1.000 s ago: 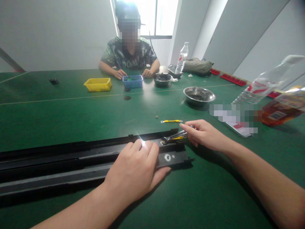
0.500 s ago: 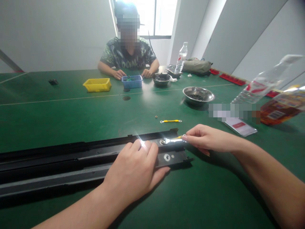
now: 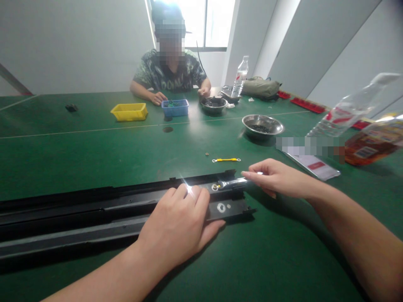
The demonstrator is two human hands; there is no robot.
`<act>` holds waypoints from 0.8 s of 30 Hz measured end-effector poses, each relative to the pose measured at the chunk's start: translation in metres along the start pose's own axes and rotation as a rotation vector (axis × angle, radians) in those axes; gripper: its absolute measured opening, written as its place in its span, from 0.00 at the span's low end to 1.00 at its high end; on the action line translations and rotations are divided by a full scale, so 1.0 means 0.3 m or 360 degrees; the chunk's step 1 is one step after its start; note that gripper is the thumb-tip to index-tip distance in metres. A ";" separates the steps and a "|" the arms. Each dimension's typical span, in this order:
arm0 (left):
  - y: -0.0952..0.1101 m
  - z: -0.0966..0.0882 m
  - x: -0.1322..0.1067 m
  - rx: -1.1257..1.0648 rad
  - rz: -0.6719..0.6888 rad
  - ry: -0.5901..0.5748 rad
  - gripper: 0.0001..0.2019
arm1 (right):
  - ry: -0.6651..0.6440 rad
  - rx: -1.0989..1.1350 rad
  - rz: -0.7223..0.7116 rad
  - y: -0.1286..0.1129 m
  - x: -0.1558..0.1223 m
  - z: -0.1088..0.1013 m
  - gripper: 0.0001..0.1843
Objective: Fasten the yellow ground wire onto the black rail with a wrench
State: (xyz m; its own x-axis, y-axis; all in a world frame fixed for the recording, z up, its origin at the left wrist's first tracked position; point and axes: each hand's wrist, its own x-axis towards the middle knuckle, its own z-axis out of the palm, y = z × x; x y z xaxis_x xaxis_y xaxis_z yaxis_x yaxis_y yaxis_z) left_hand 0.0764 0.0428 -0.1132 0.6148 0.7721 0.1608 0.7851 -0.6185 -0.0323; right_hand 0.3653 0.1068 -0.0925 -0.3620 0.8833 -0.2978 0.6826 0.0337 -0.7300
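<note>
Two long black metal rails (image 3: 135, 204) lie side by side on the green table. My left hand (image 3: 178, 220) is closed over them near their right end, with its thumb along the near edge. A silver wrench (image 3: 233, 182) is pinched in my right hand (image 3: 272, 178) just beyond that end. The wrench's head lies beside a nut (image 3: 215, 187) on the far rail; whether it grips the nut I cannot tell. A bit of yellow shows by the wrench head. The near rail bears a round bare-metal spot (image 3: 221, 207) with a small hole beside it.
Behind the rails lie a yellow ring-ended lead (image 3: 226, 160) and a small nut (image 3: 207, 154). Farther off stand a steel bowl of dark parts (image 3: 262, 126), a blue bin (image 3: 175, 108) and a yellow bin (image 3: 129, 112). A person (image 3: 171, 73) sits opposite. A bottle (image 3: 341, 113) stands right.
My right hand has shifted slightly right and up along the wrench, which is now more exposed. My left hand stays put. The person opposite has moved one hand to the bowl.
</note>
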 end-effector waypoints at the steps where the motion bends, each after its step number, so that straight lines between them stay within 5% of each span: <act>1: -0.001 -0.001 0.001 0.0000 0.0001 0.0004 0.21 | 0.0080 0.0009 -0.0037 0.000 0.003 0.002 0.26; 7: -0.002 -0.001 0.005 0.0007 0.0007 0.0020 0.21 | 0.0292 0.0178 -0.0234 -0.005 0.016 0.016 0.26; 24: -0.003 -0.004 0.003 0.0004 0.0008 0.0022 0.20 | 0.0296 0.0175 -0.0260 -0.010 0.028 0.043 0.27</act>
State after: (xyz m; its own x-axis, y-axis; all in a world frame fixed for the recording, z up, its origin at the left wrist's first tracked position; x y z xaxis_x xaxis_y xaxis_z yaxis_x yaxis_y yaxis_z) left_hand 0.0762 0.0437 -0.1118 0.6177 0.7669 0.1743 0.7822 -0.6220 -0.0353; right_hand 0.3521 0.1080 -0.1007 -0.3319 0.9414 -0.0597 0.5481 0.1410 -0.8244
